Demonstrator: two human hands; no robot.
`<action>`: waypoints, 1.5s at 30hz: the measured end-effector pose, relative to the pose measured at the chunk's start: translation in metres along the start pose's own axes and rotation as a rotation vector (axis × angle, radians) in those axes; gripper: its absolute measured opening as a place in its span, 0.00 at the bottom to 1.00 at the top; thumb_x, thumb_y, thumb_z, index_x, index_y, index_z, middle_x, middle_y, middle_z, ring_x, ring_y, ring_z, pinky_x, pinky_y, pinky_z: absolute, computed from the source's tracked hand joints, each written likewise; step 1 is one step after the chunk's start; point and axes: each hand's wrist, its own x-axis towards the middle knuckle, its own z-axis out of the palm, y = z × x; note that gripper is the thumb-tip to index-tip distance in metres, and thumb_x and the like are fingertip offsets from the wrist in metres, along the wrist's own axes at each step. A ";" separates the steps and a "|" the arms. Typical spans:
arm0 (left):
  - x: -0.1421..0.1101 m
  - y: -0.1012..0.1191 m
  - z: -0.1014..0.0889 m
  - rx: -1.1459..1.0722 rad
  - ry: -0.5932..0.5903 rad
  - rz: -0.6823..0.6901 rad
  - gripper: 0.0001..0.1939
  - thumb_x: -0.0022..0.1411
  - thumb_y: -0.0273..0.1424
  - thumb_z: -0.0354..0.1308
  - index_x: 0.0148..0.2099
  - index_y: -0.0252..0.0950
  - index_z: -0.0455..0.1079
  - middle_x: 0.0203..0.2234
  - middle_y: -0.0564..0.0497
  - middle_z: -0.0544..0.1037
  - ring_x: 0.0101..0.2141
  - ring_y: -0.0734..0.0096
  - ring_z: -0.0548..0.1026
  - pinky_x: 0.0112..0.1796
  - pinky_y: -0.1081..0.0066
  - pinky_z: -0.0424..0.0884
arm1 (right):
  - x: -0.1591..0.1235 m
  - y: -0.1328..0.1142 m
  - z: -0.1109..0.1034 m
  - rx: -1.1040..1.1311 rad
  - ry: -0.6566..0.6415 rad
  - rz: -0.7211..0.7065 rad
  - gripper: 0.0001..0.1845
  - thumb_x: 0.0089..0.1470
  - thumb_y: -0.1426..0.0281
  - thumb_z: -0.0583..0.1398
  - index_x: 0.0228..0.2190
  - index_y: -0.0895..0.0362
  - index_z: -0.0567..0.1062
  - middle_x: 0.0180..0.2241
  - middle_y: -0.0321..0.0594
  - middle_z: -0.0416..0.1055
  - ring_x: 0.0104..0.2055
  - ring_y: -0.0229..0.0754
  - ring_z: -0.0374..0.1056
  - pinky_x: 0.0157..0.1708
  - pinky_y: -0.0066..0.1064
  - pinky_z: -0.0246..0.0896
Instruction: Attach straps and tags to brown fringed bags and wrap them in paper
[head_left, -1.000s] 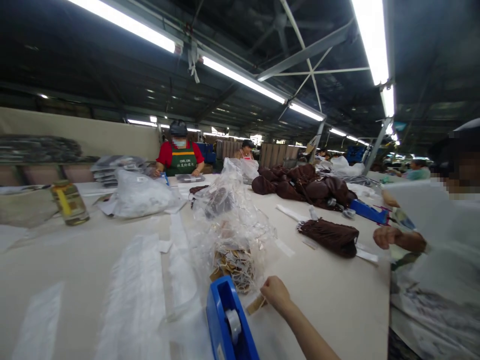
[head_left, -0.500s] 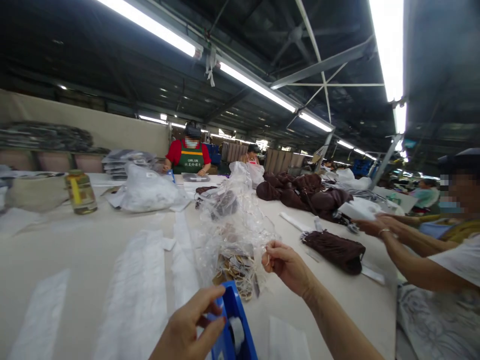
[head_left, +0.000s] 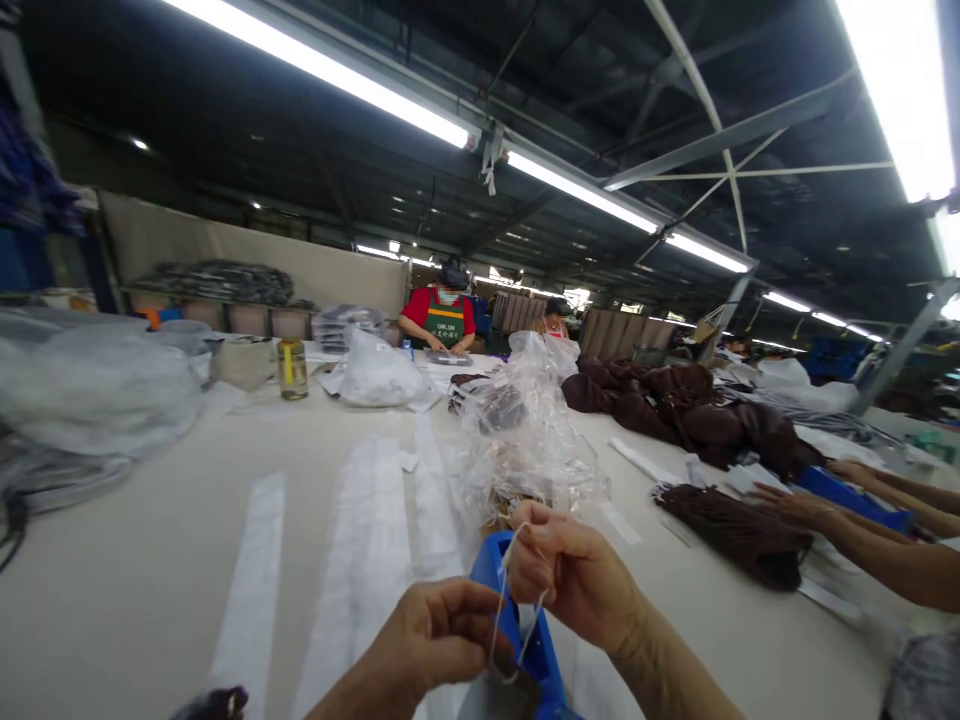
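Observation:
My right hand (head_left: 577, 570) pinches the top of a thin white string loop (head_left: 534, 628) in front of me. My left hand (head_left: 431, 640) has its thumb and fingertips closed at the left side of the same loop. A greyish-brown hang tag (head_left: 499, 698) hangs at the loop's lower end, cut off by the frame's bottom edge. Under both hands stands a blue tape dispenser (head_left: 553, 672), partly hidden by them. Just beyond lies a pile of hang tags (head_left: 495, 515) beside crumpled clear plastic bags (head_left: 525, 440), mostly covered by the bags and my right hand.
White strips (head_left: 367, 530) lie left of centre. Dark brown garments (head_left: 675, 400) heap at the right, with a folded brown piece (head_left: 739, 530) nearer. A co-worker's hands (head_left: 802, 505) are beside another blue dispenser (head_left: 855, 495). A bottle (head_left: 292, 370) and bagged goods (head_left: 379, 370) stand farther back.
My right hand has come back from the tag pile with the string and tag. My left hand has left the dispenser's side and closed at the loop. The view has turned left.

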 end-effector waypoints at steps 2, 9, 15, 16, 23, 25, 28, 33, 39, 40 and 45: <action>-0.016 0.008 0.006 -0.060 0.061 -0.015 0.17 0.43 0.36 0.65 0.35 0.31 0.72 0.26 0.44 0.78 0.25 0.68 0.74 0.28 0.73 0.61 | -0.003 0.007 0.009 -0.035 -0.017 0.013 0.06 0.43 0.71 0.60 0.25 0.59 0.67 0.12 0.30 0.64 0.13 0.29 0.54 0.19 0.24 0.47; -0.063 0.026 0.021 -0.110 0.194 -0.050 0.24 0.47 0.48 0.63 0.29 0.28 0.70 0.24 0.45 0.76 0.20 0.77 0.70 0.21 0.78 0.56 | -0.015 0.031 0.046 -0.267 -0.090 0.113 0.10 0.41 0.69 0.63 0.23 0.60 0.67 0.14 0.33 0.66 0.14 0.30 0.56 0.17 0.22 0.47; -0.093 0.021 0.009 -0.092 0.386 -0.032 0.20 0.39 0.40 0.69 0.24 0.32 0.65 0.17 0.49 0.75 0.16 0.75 0.69 0.20 0.77 0.54 | -0.024 0.053 0.062 -0.343 -0.114 0.145 0.10 0.41 0.69 0.64 0.24 0.60 0.68 0.16 0.34 0.68 0.16 0.30 0.61 0.18 0.21 0.52; -0.097 0.021 0.005 -0.074 0.416 -0.010 0.19 0.39 0.40 0.68 0.24 0.32 0.65 0.17 0.49 0.75 0.17 0.75 0.69 0.20 0.76 0.55 | -0.027 0.058 0.063 -0.354 -0.115 0.154 0.10 0.41 0.69 0.65 0.24 0.60 0.68 0.16 0.34 0.68 0.17 0.31 0.61 0.18 0.21 0.52; -0.121 0.040 -0.008 0.187 0.581 0.234 0.08 0.46 0.34 0.62 0.26 0.34 0.71 0.27 0.50 0.77 0.30 0.71 0.69 0.34 0.73 0.61 | -0.039 0.085 0.065 -0.722 -0.129 0.154 0.10 0.41 0.68 0.65 0.27 0.58 0.71 0.27 0.36 0.70 0.29 0.36 0.64 0.29 0.26 0.56; -0.127 0.050 -0.004 0.185 0.520 0.275 0.08 0.46 0.33 0.62 0.26 0.34 0.71 0.29 0.50 0.76 0.33 0.69 0.69 0.38 0.73 0.61 | -0.033 0.093 0.068 -0.850 -0.082 0.003 0.17 0.39 0.69 0.66 0.35 0.54 0.72 0.41 0.38 0.69 0.43 0.42 0.63 0.41 0.30 0.56; -0.133 0.067 0.002 0.213 0.486 0.309 0.07 0.45 0.33 0.63 0.25 0.34 0.70 0.29 0.51 0.73 0.33 0.69 0.69 0.37 0.73 0.62 | -0.021 0.106 0.079 -0.826 -0.052 -0.067 0.37 0.35 0.69 0.69 0.49 0.48 0.66 0.55 0.37 0.58 0.58 0.48 0.51 0.55 0.39 0.45; -0.136 0.086 0.004 0.222 0.522 0.313 0.09 0.44 0.34 0.63 0.26 0.33 0.70 0.28 0.52 0.73 0.23 0.76 0.67 0.30 0.73 0.62 | -0.002 0.138 0.103 -0.715 -0.065 -0.083 0.40 0.30 0.72 0.70 0.49 0.51 0.67 0.50 0.39 0.65 0.54 0.49 0.58 0.53 0.41 0.51; -0.137 0.091 -0.006 0.269 0.680 0.417 0.08 0.43 0.33 0.63 0.26 0.32 0.72 0.25 0.50 0.76 0.30 0.71 0.68 0.34 0.72 0.60 | 0.006 0.182 0.096 -0.320 -0.040 0.002 0.16 0.36 0.66 0.69 0.28 0.59 0.73 0.20 0.34 0.69 0.21 0.35 0.64 0.24 0.27 0.59; -0.137 0.092 -0.008 0.270 0.703 0.431 0.07 0.43 0.32 0.62 0.26 0.32 0.72 0.24 0.50 0.76 0.30 0.71 0.68 0.35 0.72 0.60 | 0.005 0.186 0.093 -0.283 -0.067 0.023 0.15 0.35 0.66 0.69 0.25 0.60 0.73 0.19 0.34 0.69 0.20 0.33 0.63 0.23 0.26 0.58; -0.141 0.101 -0.025 0.194 0.774 0.548 0.06 0.41 0.30 0.63 0.23 0.31 0.72 0.22 0.49 0.76 0.25 0.74 0.66 0.30 0.72 0.58 | -0.008 0.186 0.085 -0.154 -0.165 0.189 0.19 0.28 0.70 0.72 0.27 0.60 0.75 0.23 0.36 0.73 0.22 0.32 0.65 0.22 0.22 0.56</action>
